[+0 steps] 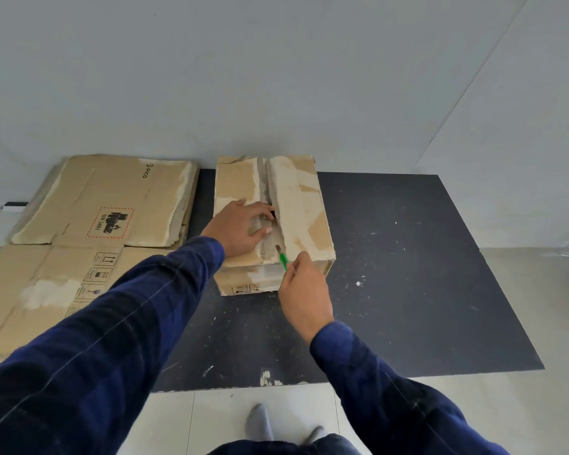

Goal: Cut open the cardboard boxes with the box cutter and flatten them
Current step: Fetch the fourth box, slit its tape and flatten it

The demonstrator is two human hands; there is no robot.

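The black mat [408, 257] is lying under both hands, w/ flattened boxes [105, 205] stacked off to the outer side of the left hand [240, 229]. The unflattened box [306, 205] is sitting beneath both hands. The left hand is pressing on its left flap, fingers [266, 213] hooking into the centre seam. The right hand [304, 293], nearer the person, is pinching the green box cutter [282, 259], blade tip entering the seam's near end.

Risk: the blade is pointing toward the hooked fingers just ahead, so a fwd slip could be cutting them. The torn flap edge may also be snagging the blade, jerking it off line.
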